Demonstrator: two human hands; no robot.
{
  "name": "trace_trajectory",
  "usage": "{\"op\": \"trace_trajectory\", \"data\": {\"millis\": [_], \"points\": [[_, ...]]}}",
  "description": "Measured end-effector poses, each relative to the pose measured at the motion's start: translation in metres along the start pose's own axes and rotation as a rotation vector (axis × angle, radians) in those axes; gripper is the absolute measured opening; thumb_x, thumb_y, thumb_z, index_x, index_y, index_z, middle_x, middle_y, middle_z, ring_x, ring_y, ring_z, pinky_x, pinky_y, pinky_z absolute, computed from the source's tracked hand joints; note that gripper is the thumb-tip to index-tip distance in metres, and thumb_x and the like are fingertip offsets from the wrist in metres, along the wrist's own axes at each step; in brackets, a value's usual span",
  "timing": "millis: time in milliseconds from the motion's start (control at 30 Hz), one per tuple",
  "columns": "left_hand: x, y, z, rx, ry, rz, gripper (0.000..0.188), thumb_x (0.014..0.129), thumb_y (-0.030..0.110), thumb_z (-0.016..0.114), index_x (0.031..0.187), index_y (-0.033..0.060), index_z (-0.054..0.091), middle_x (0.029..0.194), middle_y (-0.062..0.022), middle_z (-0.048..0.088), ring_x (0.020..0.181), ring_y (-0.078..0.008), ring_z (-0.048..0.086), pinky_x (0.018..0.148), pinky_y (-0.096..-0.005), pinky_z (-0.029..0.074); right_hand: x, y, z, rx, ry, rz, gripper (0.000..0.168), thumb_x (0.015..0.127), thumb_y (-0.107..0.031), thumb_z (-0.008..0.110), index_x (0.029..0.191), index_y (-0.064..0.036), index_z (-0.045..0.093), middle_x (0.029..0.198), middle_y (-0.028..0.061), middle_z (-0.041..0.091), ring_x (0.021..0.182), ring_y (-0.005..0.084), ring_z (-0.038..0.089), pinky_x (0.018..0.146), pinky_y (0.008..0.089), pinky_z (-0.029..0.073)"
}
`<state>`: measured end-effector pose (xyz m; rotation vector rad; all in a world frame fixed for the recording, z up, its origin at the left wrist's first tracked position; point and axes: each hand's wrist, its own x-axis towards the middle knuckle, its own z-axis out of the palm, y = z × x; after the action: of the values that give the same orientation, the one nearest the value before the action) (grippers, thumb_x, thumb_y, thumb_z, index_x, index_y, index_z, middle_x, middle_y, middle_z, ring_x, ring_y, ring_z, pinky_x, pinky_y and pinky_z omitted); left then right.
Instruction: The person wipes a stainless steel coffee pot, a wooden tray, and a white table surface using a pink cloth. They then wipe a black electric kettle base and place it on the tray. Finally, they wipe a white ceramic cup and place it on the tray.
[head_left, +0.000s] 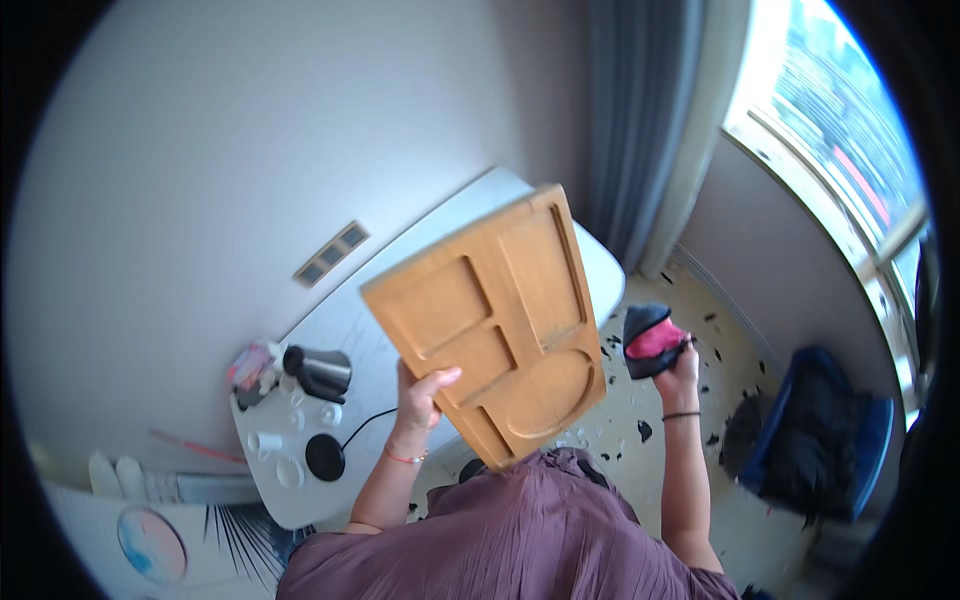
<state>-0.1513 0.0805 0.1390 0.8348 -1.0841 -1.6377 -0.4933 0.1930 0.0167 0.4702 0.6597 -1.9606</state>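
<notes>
My left hand (421, 397) grips the lower left edge of a wooden compartment tray (480, 382), its thumb on the upper face. Rectangular recesses and one rounded recess show in the tray, which is tilted in front of my body, over the table. Away to the right, my right hand (677, 371) is closed on a folded dark grey and pink cloth item (649, 341); its exact kind cannot be told. The cloth is apart from the tray.
A white table (360, 330) stands along the wall, bearing an electric kettle (319, 373), its black round base (325, 457) and several cups or glasses (264, 442). Right are a blue chair (866, 450) with dark fabric and a window. Dark scraps (644, 430) lie on the floor.
</notes>
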Motion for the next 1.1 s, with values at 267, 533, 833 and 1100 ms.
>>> {"op": "trace_trajectory", "data": {"millis": [267,533,833,1100], "points": [[-0.027,-0.005,-0.076,0.043,0.505,0.032,0.038,0.066,-0.007,0.057,0.104,-0.0054,0.057,0.095,-0.0088,0.064,0.087,-0.0174,0.062,0.078,-0.0277,0.049,0.037,0.114,-0.033,-0.132,-0.067,0.244,0.053,0.102,-0.041,0.026,0.136,-0.005,0.044,0.141,0.0120,0.047,0.131,0.0289,0.042,0.113,0.0457,0.029],[-0.019,-0.010,-0.166,0.099,0.791,-0.009,0.052,0.062,-0.006,0.054,0.113,-0.0054,0.052,0.107,-0.0130,0.059,0.102,-0.0254,0.060,0.088,-0.0342,0.050,0.045,0.236,0.014,-1.025,-0.463,-0.073,0.044,0.095,-0.022,0.044,0.136,-0.006,0.045,0.135,0.0137,0.051,0.125,0.0287,0.048,0.106,0.0396,0.037],[0.022,-0.018,-0.220,0.040,0.849,-0.074,0.042,0.064,-0.006,0.057,0.105,-0.0058,0.055,0.096,-0.0103,0.062,0.088,-0.0205,0.063,0.079,-0.0297,0.050,0.081,0.309,-0.013,-2.190,-1.011,-0.620,0.064,0.084,-0.026,0.063,0.141,-0.009,0.039,0.149,0.0189,0.031,0.140,0.0371,0.025,0.110,0.0570,0.023],[0.045,-0.008,-0.220,0.048,0.901,-0.169,0.044,0.065,-0.008,0.057,0.109,-0.0059,0.054,0.097,-0.0115,0.062,0.088,-0.0214,0.063,0.079,-0.0294,0.051,0.139,0.365,-0.032,-2.354,-1.819,-0.664,0.051,0.095,-0.032,0.043,0.144,-0.017,0.039,0.153,0.0048,0.030,0.143,0.0234,0.023,0.116,0.0522,0.015]]}}
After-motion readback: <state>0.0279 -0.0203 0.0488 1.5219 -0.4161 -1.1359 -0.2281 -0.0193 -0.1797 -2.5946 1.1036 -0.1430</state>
